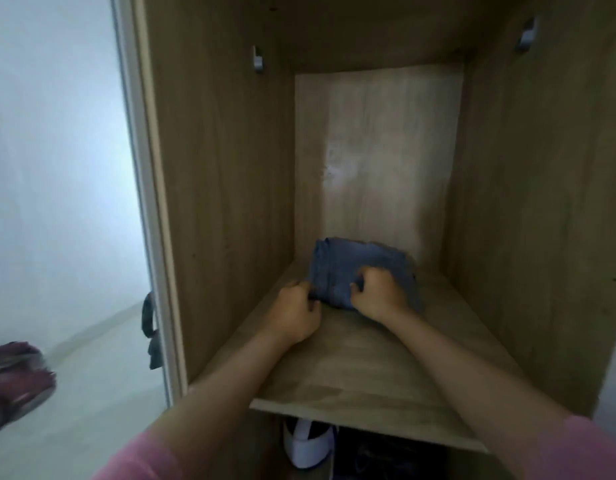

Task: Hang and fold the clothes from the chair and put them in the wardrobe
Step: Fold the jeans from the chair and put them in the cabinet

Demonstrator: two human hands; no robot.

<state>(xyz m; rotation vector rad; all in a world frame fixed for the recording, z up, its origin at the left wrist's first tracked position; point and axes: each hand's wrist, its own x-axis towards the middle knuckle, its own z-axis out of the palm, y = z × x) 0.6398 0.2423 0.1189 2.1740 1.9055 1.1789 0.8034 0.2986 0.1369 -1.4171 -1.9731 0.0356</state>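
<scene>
- While both arms reach into the wardrobe, a folded blue cloth lies on the wooden shelf, near the back wall.
- The left hand is at the near left corner of the cloth. Its fingers are curled in, and they seem to pinch the cloth's edge there.
- The right hand sits on top of the cloth, on its near right part. Its fingers are bent and dig into the folds, so it grips the cloth.
- Both hands are close together, with a bit of blue cloth showing between them.
- Pink sleeves show at the bottom, by the elbows.
- Two small metal hooks are up high on the side walls.
- Under the shelf stands a white shoe, with something dark beside it.
- The wardrobe door stands open at the left, and it has a dark handle.
- Something dark red is at the far left edge, too blurry to tell.
</scene>
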